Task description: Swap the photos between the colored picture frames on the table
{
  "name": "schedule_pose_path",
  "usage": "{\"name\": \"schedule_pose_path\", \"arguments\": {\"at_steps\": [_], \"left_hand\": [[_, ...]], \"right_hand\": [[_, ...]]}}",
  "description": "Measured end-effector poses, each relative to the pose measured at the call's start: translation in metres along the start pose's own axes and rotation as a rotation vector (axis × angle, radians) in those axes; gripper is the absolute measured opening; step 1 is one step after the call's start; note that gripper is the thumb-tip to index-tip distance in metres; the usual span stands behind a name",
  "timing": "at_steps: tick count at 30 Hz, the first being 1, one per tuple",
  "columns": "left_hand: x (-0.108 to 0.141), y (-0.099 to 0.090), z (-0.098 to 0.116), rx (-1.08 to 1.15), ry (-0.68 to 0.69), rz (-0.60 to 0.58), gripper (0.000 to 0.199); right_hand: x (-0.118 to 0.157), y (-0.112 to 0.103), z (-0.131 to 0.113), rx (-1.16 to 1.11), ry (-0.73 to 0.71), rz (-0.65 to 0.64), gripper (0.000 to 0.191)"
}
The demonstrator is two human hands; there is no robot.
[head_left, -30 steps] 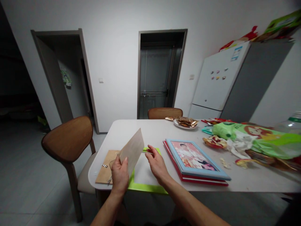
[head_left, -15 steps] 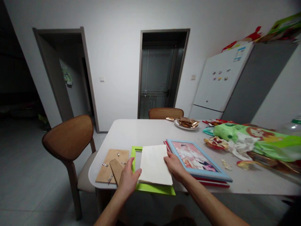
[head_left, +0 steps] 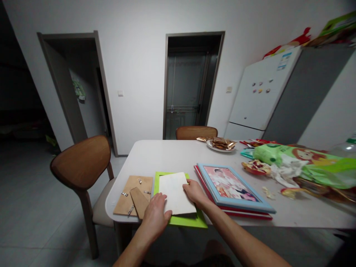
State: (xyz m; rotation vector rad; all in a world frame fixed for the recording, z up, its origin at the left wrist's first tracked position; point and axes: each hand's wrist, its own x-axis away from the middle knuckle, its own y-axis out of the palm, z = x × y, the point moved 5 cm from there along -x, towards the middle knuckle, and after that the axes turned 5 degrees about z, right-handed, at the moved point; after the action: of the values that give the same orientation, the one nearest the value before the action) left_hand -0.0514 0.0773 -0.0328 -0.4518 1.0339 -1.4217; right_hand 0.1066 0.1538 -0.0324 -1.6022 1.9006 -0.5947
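A blank white sheet (head_left: 177, 194) lies over the lime-green picture frame (head_left: 191, 221) at the table's near edge. My right hand (head_left: 195, 193) pinches the sheet's right edge, its thumb hidden beneath or behind the fingers. On the left side, my left hand (head_left: 157, 212) rests at the sheet's edge and over the frame, thumb spread from the fingers. Left of it is a brown backing board (head_left: 128, 189) with metal clips and a stand leg (head_left: 139, 200). To the right, a blue picture frame (head_left: 236, 185) holding a pink picture lies on a red frame (head_left: 247, 214).
Farther back on the white table (head_left: 158, 154) is a plate (head_left: 221, 149) of wrapped snacks. Pomegranate pieces (head_left: 256, 168), crumpled tissue (head_left: 282, 176) and a green package (head_left: 306, 161) occupy the right. Wooden chairs stand at the left (head_left: 83, 163) and the far side (head_left: 196, 132).
The white sheet has shifted left and now covers more of the green frame's opening. My right hand moved left with it; my left hand came round to the sheet's left edge.
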Motion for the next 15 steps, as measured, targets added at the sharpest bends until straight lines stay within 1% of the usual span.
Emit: {"name": "schedule_pose_path", "arguments": {"at_steps": [3, 5, 7, 10, 12, 13, 15], "left_hand": [[0.001, -0.002, 0.001, -0.011, 0.008, -0.011, 0.042], [0.002, -0.002, 0.002, -0.018, 0.008, -0.014, 0.040], [0.002, -0.003, 0.003, -0.018, 0.014, -0.013, 0.038], [0.003, -0.004, 0.005, -0.020, 0.029, -0.011, 0.034], [0.004, -0.004, 0.007, -0.020, 0.030, -0.021, 0.035], [0.004, -0.005, 0.006, -0.008, 0.028, -0.024, 0.036], [0.005, -0.011, 0.002, 0.030, 0.026, 0.001, 0.040]], "right_hand": [[0.003, -0.005, -0.006, 0.237, -0.063, 0.031, 0.032], [0.006, -0.007, -0.007, 0.435, -0.079, 0.036, 0.036], [0.009, -0.007, -0.006, 0.560, -0.078, 0.036, 0.037], [0.012, -0.007, -0.005, 0.625, -0.091, 0.048, 0.036], [0.013, -0.008, -0.007, 0.614, -0.118, 0.070, 0.037], [0.014, -0.008, -0.010, 0.591, -0.151, 0.088, 0.038], [0.019, -0.005, -0.022, 0.511, -0.268, 0.112, 0.040]]}}
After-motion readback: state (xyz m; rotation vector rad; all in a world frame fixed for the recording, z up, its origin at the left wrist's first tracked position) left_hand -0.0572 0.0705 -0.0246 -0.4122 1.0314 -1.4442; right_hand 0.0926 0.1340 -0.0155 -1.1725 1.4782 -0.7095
